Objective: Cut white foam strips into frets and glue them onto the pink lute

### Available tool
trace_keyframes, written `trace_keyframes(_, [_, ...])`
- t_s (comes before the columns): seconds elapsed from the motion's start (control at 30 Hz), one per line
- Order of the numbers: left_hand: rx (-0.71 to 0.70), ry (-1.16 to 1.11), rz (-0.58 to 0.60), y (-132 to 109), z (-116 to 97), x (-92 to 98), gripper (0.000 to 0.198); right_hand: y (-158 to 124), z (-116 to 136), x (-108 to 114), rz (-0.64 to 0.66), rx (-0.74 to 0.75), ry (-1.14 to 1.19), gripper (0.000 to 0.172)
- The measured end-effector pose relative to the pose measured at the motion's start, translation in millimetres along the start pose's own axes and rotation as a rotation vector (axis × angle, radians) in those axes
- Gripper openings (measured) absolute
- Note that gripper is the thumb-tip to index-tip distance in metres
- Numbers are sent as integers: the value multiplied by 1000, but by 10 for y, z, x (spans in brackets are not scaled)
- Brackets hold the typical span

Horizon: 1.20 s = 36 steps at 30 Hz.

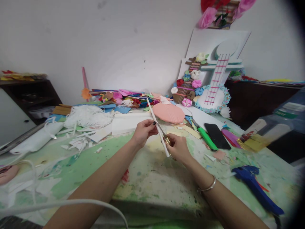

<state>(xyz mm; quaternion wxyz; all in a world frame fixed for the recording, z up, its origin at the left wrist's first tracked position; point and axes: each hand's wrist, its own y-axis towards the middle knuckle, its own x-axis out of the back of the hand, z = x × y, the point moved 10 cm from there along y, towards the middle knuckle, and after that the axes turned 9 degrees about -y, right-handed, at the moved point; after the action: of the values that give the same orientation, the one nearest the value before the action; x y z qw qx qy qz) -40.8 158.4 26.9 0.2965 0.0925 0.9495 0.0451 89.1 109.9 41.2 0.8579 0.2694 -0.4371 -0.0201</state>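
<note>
My left hand (pixel 145 131) pinches a thin white paper stick (pixel 154 118) between thumb and fingers, over the middle of the table. The stick slants from upper left to lower right. Gold-handled scissors (pixel 169 140) are in my right hand (pixel 179 145), fingers closed round their handles. Their blades lie along the stick, close beside or touching it; I cannot tell whether they cut into it. Just beyond my hands lies a pink paper instrument body (pixel 168 112) with thin strings.
Right of my hands lie a green utility knife (pixel 207 139), a black phone (pixel 217 136), a blue glue gun (pixel 258 189) and a plastic bottle (pixel 269 127). Paper scraps (pixel 79 141) and white string (pixel 87 116) cover the left. Decorated paper instruments (pixel 214 97) lean at the back. A white cable (pixel 95 201) crosses my left forearm.
</note>
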Motion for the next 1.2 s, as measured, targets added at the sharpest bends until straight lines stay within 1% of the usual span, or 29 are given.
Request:
trace_keyframes(0.23, [7,6,1,-11,25,-16,31,4,34,23,-26,27,-77,16])
trace_keyframes(0.4, [-5,10,5,0,22,-13,33,5,43,37,-38,25,-79,18])
trace_keyframes(0.57, [-12,-5,-5,-2,16,-6,34,3,39,31,-41,15,-77,23])
trace_keyframes(0.83, [-5,-8,5,8,28,2,30,0,19,30,-55,-9,-83,24])
trace_keyframes(1.07, [11,-36,20,-3,32,-18,29,-3,-3,94,-88,-22,-23,18])
trace_keyframes(1.2, [37,2,79,-2,68,-64,29,-1,-10,71,-61,-23,-26,14])
